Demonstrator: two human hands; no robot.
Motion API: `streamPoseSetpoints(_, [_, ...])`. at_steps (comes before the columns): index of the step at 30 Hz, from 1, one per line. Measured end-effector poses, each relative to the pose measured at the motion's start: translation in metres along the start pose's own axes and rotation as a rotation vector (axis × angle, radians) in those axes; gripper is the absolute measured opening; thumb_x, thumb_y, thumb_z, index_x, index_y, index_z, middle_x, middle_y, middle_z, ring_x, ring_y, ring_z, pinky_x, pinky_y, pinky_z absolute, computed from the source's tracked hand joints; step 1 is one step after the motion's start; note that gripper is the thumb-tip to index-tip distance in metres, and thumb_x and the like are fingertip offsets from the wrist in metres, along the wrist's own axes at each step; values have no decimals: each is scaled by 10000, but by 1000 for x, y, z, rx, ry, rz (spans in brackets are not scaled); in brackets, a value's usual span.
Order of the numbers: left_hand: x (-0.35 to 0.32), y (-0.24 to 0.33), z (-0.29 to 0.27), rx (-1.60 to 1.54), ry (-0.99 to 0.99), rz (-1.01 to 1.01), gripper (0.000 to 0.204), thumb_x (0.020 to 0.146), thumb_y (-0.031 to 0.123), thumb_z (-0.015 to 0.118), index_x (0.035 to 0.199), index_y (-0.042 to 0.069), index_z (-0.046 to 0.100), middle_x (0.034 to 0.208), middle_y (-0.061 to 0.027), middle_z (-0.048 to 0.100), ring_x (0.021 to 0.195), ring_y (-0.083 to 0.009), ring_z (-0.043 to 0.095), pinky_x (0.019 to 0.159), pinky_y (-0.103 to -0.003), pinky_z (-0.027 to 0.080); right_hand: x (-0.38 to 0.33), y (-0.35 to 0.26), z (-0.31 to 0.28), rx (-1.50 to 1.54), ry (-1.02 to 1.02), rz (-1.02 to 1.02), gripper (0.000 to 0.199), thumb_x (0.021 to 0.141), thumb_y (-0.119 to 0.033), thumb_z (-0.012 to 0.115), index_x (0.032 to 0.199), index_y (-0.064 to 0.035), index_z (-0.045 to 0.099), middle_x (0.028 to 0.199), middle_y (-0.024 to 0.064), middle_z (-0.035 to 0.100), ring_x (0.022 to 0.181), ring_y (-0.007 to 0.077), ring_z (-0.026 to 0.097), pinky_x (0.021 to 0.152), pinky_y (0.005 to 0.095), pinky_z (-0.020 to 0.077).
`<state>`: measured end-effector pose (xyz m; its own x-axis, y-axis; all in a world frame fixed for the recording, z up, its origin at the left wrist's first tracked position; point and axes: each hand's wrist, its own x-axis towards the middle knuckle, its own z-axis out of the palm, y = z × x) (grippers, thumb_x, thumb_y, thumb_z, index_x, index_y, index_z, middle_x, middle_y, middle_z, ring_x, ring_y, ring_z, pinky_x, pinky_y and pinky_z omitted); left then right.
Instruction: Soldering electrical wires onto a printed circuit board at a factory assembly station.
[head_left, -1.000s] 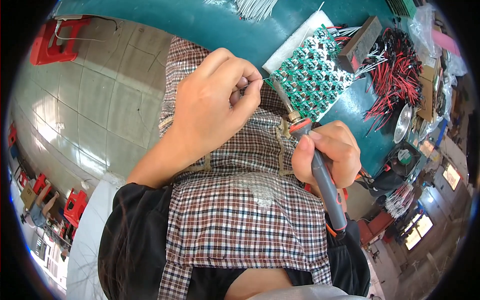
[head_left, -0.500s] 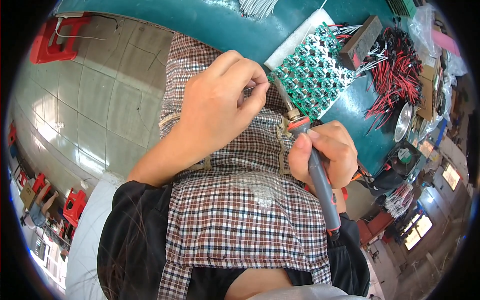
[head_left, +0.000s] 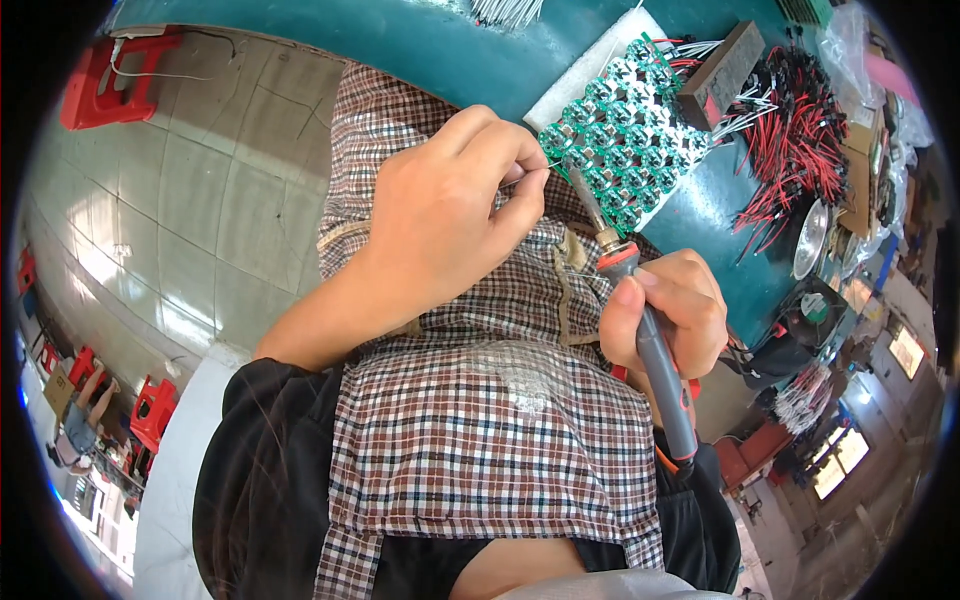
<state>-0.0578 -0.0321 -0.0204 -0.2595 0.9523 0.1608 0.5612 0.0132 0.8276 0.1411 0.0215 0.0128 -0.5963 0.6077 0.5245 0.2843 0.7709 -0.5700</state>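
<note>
Now the left hand (head_left: 455,195) pinches a thin strand (head_left: 556,163), the right hand (head_left: 690,310) grips the soldering iron (head_left: 662,375), tip near the left corner of the green circuit boards (head_left: 625,145) on their white pad (head_left: 580,85), work seemingly under way, done and undone too small to separate.

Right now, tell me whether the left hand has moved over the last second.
Yes: judged against the circuit boards, the left hand has shifted to the right, closer to them.

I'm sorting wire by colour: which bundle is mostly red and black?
The big heap right of the brown block; the top-edge bundle and lower-right bundle look mostly white.
</note>
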Motion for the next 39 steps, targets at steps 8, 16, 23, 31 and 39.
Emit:
streamPoseSetpoints(8, [-1,0,2,-74,-6,13,114,818,47,753,876,62,656,814,-35,616,605,-133,621,526,-277,482,-3,-1,4,12,13,-13,259,767,-50,746,919,-56,536,647,56,598,496,202,556,448,295,445])
streamPoseSetpoints(16, [1,5,-5,-54,-67,-10,129,806,50,734,867,78,624,824,-43,577,635,-182,658,539,-314,522,-1,1,2,31,5,-22,259,772,-61,742,930,-55,537,664,62,602,497,207,556,453,301,447])
streamPoseSetpoints(23, [6,7,-7,45,43,49,98,807,35,744,873,69,679,810,-4,620,567,-65,550,484,-223,425,1,9,-5,7,77,-15,242,768,-28,732,916,-24,541,657,82,593,474,206,555,435,304,439])
streamPoseSetpoints(31, [14,9,4,127,121,110,150,750,66,748,829,114,630,770,-13,598,577,-187,624,504,-302,482,7,15,3,49,120,-36,228,759,-9,736,881,-11,544,619,78,581,451,189,552,421,298,438])
streamPoseSetpoints(39, [14,8,5,120,92,96,140,768,79,754,835,103,634,777,-27,597,593,-212,632,522,-311,502,10,15,4,57,102,-27,232,762,-13,739,880,-12,539,592,65,574,437,183,538,416,296,432])
